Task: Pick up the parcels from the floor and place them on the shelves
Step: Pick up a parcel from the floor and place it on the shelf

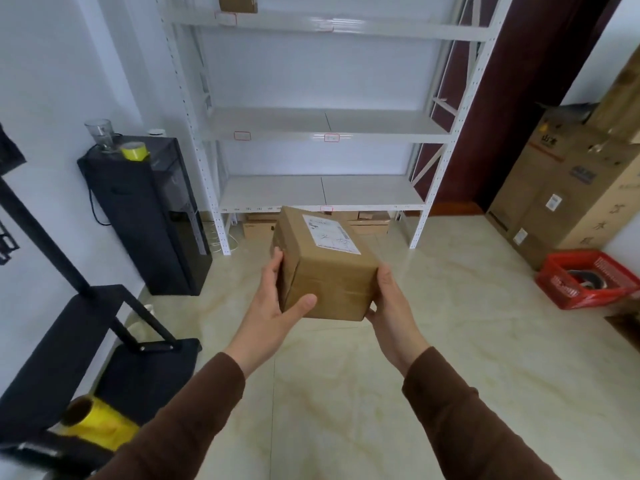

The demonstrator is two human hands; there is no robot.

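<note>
A brown cardboard parcel (325,268) with a white shipping label on top is held in front of me, above the floor. My left hand (273,299) grips its left side, thumb across the near face. My right hand (391,299) holds its right side and lower corner. Ahead stands a white metal shelf unit (322,129) with bare middle and lower shelves. Another brown parcel (239,2) sits on the top shelf at the left. Flat cardboard boxes (259,225) lie on the floor under the lowest shelf.
A black cabinet (149,216) with a yellow tape roll (133,150) stands left of the shelves. A black stand and yellow roll (97,424) are at the near left. Large cartons (571,188) and a red crate (585,278) occupy the right. Pale tiled floor (346,393) lies between.
</note>
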